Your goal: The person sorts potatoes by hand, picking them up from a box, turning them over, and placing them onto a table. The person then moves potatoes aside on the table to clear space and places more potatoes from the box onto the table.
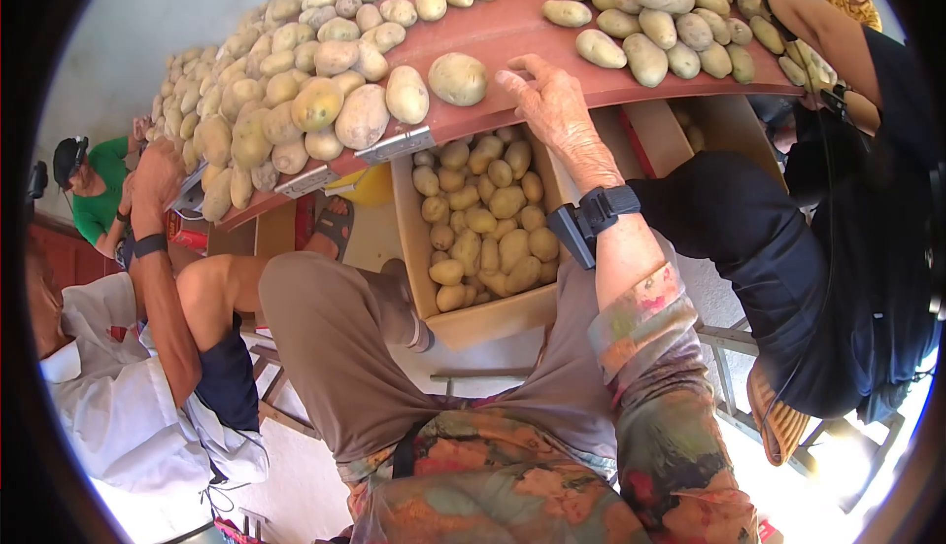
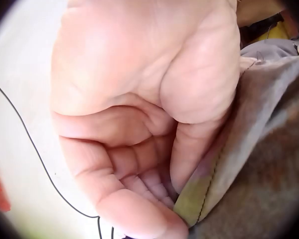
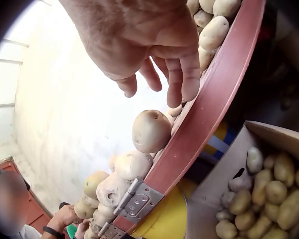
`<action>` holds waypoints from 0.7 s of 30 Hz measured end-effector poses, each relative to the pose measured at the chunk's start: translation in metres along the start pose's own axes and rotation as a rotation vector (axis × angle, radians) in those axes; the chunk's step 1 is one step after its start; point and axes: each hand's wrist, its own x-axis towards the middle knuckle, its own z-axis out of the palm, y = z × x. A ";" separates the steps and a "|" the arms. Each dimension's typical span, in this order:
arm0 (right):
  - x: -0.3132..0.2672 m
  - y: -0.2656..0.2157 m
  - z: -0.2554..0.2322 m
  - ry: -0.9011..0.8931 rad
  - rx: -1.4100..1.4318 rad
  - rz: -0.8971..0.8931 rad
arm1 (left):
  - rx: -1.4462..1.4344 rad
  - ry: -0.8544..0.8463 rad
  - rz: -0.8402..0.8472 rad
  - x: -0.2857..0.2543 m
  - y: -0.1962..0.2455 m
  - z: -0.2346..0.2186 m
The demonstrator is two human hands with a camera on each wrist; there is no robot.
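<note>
My right hand [image 1: 554, 108] hovers at the rim of the red table with its fingers apart and bent a little, holding nothing. Just left of its fingertips in the head view lies a large round potato [image 1: 458, 79]; the right wrist view shows that potato [image 3: 152, 131] below the fingers. Beneath the table edge, a cardboard box [image 1: 495, 321] holds several potatoes [image 1: 506, 202]. My left hand [image 2: 139, 114] is out of the head view; in its wrist view the fingers curl loosely beside the hem of a patterned garment [image 2: 209, 194], with no potato in them.
Heaps of potatoes cover the red table [image 1: 434, 17] at left and right. Metal hinges [image 1: 394, 145] sit on its near edge. One person in white [image 1: 128, 367] sits at my left, another in dark clothes [image 1: 769, 258] at my right. A yellow bucket [image 1: 370, 187] stands under the table.
</note>
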 end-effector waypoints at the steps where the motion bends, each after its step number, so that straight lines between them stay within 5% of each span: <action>1: 0.001 0.002 -0.001 -0.002 -0.015 -0.007 | -0.018 -0.006 0.005 -0.008 0.004 -0.001; 12: -0.007 0.008 -0.014 -0.141 -0.054 -0.004 | -0.217 -0.148 -0.057 -0.143 0.039 -0.023; 21: -0.020 0.000 -0.034 -0.197 -0.091 0.030 | -0.400 -0.372 -0.375 -0.327 0.004 0.009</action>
